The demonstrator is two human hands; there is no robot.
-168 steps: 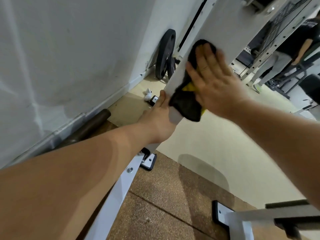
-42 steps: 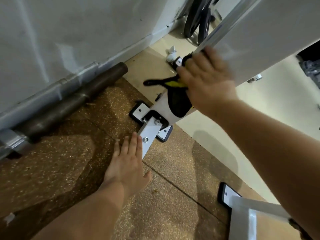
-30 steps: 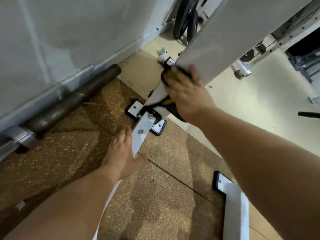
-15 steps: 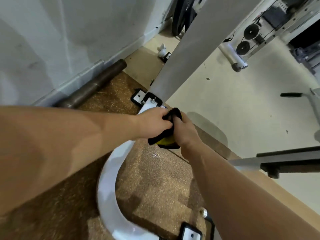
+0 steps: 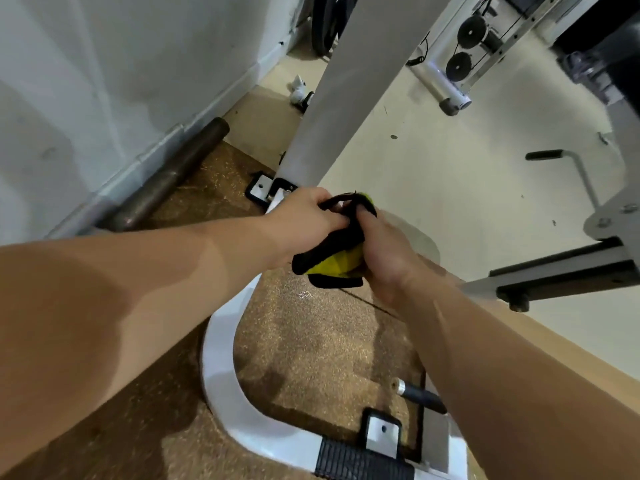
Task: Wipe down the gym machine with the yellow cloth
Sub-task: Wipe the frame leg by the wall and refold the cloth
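Both hands meet in mid-frame above the far edge of the speckled brown floor mat [image 5: 311,341]. The left grip [image 5: 308,216] has its fingers curled, pinching the upper black edge of the yellow cloth [image 5: 334,263]. The right grip [image 5: 382,252] is closed round the other side of the same cloth, fingers wrapped over the bunched fabric.

The cloth is crumpled between the two hands. Its black face is outermost, with yellow showing at the underside and at the top fold. It is held clear of the machine.

Just beyond the hands, the gym machine's grey upright post [image 5: 329,98] meets its bolted foot plate [image 5: 259,188] at the mat's far edge. A white curved base rail [image 5: 220,368] runs from that foot toward the mat's near edge, ending at a black treaded pad [image 5: 360,464].

A dark steel bar [image 5: 169,174] lies along the wall [image 5: 104,64] at the mat's left edge. Cable pulleys [image 5: 464,46] stand well apart on the cream floor [image 5: 467,174].
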